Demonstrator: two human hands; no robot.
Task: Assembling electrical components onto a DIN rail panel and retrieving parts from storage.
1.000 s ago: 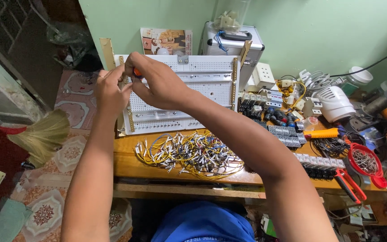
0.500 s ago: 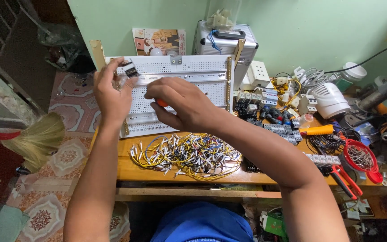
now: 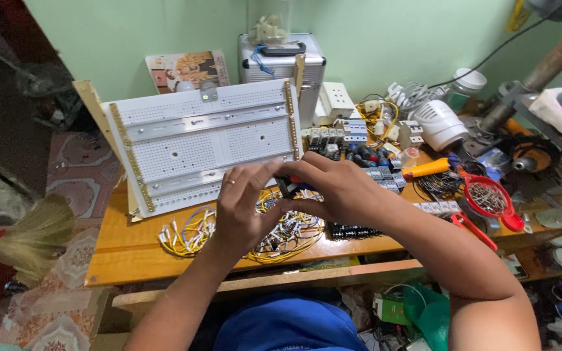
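1. Two props: the panel (image 3: 203,146) leans against a case (image 3: 283,58), facing the person
2. Left hand (image 3: 242,211) curls, fingertips steadying a small dark part (image 3: 286,188) over the wires (image 3: 274,234)
3. Right hand (image 3: 333,192) pinches that part from the other side

Pale green wall (image 3: 164,26), wooden workbench (image 3: 131,250), patterned floor tiles (image 3: 79,156), soft daylight.
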